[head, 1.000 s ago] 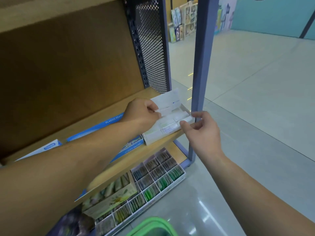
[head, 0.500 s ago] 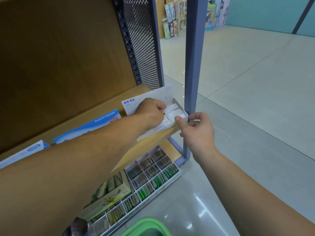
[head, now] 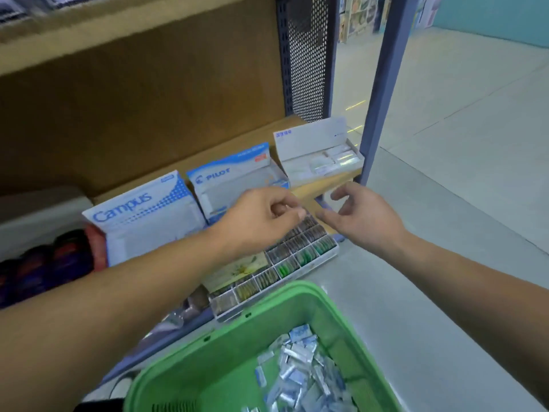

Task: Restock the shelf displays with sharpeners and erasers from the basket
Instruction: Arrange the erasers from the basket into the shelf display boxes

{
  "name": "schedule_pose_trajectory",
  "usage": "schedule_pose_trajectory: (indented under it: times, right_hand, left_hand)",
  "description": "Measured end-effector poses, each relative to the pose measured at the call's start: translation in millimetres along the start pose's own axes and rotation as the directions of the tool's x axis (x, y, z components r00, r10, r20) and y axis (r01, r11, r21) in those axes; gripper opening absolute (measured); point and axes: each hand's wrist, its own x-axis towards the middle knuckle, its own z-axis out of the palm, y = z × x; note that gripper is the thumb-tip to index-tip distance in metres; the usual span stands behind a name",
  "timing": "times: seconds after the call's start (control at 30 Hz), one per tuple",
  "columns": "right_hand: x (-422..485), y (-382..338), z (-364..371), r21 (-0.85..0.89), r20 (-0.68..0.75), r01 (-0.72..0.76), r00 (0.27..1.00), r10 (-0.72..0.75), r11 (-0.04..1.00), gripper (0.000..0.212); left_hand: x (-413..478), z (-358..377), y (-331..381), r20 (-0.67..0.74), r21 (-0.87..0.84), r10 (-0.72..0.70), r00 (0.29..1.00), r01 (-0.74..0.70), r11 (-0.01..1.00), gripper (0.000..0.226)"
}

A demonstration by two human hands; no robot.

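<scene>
Three eraser display boxes stand on the wooden shelf (head: 332,181): a Campus box (head: 142,215) at left, a Pilot box (head: 234,179) in the middle, and a white box (head: 322,156) with wrapped erasers at the right end. Both hands hover in front of the shelf edge, away from the boxes. My left hand (head: 261,217) has its fingers curled with thumb and fingertips together; nothing shows between them. My right hand (head: 361,217) is loose with spread fingers and holds nothing. The green basket (head: 225,346) sits low in front, with several wrapped erasers (head: 300,370) inside.
A blue-grey upright post (head: 383,93) and a perforated metal side panel (head: 306,55) close off the shelf's right end. Below the shelf lies a divided tray (head: 297,257) of small green and dark items. To the right is pale tiled floor (head: 460,173).
Both hands have let go of the white box and pulled back toward me. The view has tipped down and back, bringing the basket and the Campus and Pilot boxes into sight.
</scene>
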Motion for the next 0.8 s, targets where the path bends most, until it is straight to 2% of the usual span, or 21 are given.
schedule_pose_trajectory:
  times: [0.13,0.2,0.27,0.33,0.4,0.5,0.57,0.63,0.7,0.8]
  right_hand:
    - [-58,1,19,-0.111,0.204,0.119,0.975,-0.094,0.987,0.026]
    - [-89,11,34,-0.103,0.329,0.184,0.934,-0.141,0.977,0.025]
    - [-118,22,54,-0.065,0.475,0.232,0.863,-0.175,0.971,0.025]
    - [-143,34,77,-0.044,0.618,0.205,0.774,-0.134,0.978,0.027]
    - [-158,53,106,-0.129,0.714,0.182,0.699,-0.035,0.975,0.035]
    - [-169,83,145,-0.310,0.720,0.152,0.683,0.127,0.938,0.060]
    - [-172,96,161,-0.388,0.716,0.199,0.679,0.159,0.900,0.078]
    - [-172,104,174,-0.423,0.737,0.299,0.663,0.133,0.855,0.095]
    - [-174,112,188,-0.470,0.716,0.321,0.683,0.143,0.822,0.105]
    - [-180,126,209,-0.543,0.712,0.376,0.680,0.175,0.751,0.118]
  left_hand:
    - [-71,21,-29,0.071,0.009,-0.050,0.996,0.050,0.999,0.017]
    - [-98,40,-45,0.114,-0.057,-0.074,0.991,0.081,0.995,0.017]
    - [-120,60,-61,0.196,-0.030,-0.110,0.975,0.118,0.993,0.016]
    - [-140,80,-80,0.321,0.108,-0.179,0.930,0.152,0.983,0.013]
    - [-158,101,-103,0.433,0.174,-0.299,0.850,0.247,0.953,0.014]
    - [-185,132,-141,0.452,0.255,-0.513,0.730,0.445,0.859,0.045]
    - [-196,150,-165,0.412,0.278,-0.574,0.708,0.502,0.819,0.063]
    - [-203,165,-182,0.365,0.253,-0.594,0.717,0.538,0.804,0.074]
    - [-205,178,-189,0.313,0.223,-0.579,0.753,0.534,0.816,0.088]
    - [-202,197,-197,0.315,0.276,-0.418,0.852,0.339,0.899,0.106]
